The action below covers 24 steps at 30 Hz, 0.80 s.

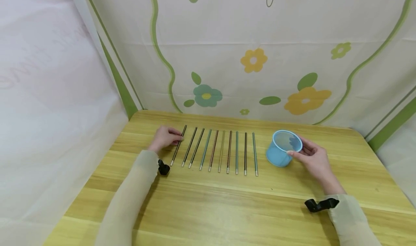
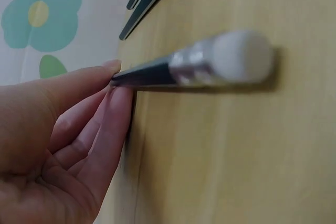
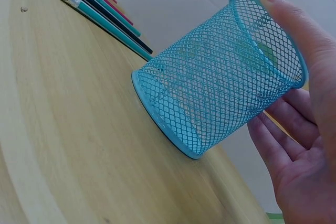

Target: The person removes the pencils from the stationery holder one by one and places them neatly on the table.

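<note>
My left hand [image 1: 166, 137] pinches the leftmost pencil [image 1: 178, 145], a dark one, between thumb and fingers. In the left wrist view the white eraser [image 2: 244, 56] and metal ferrule of that pencil point toward the camera. My right hand [image 1: 313, 158] holds a blue mesh pencil cup [image 1: 279, 154] by its right side, thumb at the rim. The right wrist view shows the see-through mesh cup [image 3: 210, 77] with its base at the table. No pencil shows inside it.
Several more pencils, among them a blue-green one [image 1: 255, 154] and a yellow one [image 1: 221, 152], lie in a row between the hands, eraser ends toward me. They rest on a wooden table [image 1: 208, 210]. A flowered cloth [image 1: 221, 69] hangs behind the table.
</note>
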{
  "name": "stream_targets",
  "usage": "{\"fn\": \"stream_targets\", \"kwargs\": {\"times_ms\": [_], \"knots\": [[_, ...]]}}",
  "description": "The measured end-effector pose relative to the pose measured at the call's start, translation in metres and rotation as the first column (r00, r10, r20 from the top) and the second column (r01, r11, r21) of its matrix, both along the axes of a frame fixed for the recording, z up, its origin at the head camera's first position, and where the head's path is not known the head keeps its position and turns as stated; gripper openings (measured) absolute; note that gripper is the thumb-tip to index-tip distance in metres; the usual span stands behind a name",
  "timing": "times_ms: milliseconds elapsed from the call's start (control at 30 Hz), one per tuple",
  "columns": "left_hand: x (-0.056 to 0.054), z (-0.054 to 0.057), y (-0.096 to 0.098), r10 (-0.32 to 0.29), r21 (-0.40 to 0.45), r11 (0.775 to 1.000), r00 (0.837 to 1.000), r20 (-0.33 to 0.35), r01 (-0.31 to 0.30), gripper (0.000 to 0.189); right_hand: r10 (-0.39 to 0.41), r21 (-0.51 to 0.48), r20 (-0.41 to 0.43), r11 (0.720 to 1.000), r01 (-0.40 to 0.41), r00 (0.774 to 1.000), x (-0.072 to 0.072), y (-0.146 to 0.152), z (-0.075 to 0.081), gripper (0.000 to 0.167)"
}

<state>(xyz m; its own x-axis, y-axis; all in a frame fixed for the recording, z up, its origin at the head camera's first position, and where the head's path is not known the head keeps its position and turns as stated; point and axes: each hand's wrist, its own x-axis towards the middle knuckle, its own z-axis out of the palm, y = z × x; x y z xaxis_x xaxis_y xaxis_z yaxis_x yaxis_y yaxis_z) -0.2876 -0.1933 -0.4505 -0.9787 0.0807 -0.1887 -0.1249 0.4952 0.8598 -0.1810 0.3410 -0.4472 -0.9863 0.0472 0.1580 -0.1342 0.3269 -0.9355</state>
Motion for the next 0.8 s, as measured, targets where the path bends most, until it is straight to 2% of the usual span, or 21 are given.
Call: {"fn": "stream_targets", "kwargs": {"times_ms": [233, 800], "knots": [[0.0036, 0.0040, 0.0050, 0.027, -0.005, 1.000, 1.000, -0.017, -0.027, 0.027, -0.004, 0.013, -0.006, 1.000, 0.004, 1.000, -0.0018, 0.0002, 0.0006, 0.068], [0.0055, 0.0061, 0.0067, -0.012, -0.029, 1.000, 0.999, -0.030, 0.011, 0.031, -0.004, 0.002, 0.000, 1.000, 0.004, 1.000, -0.0020, 0.0014, -0.0001, 0.068]]}}
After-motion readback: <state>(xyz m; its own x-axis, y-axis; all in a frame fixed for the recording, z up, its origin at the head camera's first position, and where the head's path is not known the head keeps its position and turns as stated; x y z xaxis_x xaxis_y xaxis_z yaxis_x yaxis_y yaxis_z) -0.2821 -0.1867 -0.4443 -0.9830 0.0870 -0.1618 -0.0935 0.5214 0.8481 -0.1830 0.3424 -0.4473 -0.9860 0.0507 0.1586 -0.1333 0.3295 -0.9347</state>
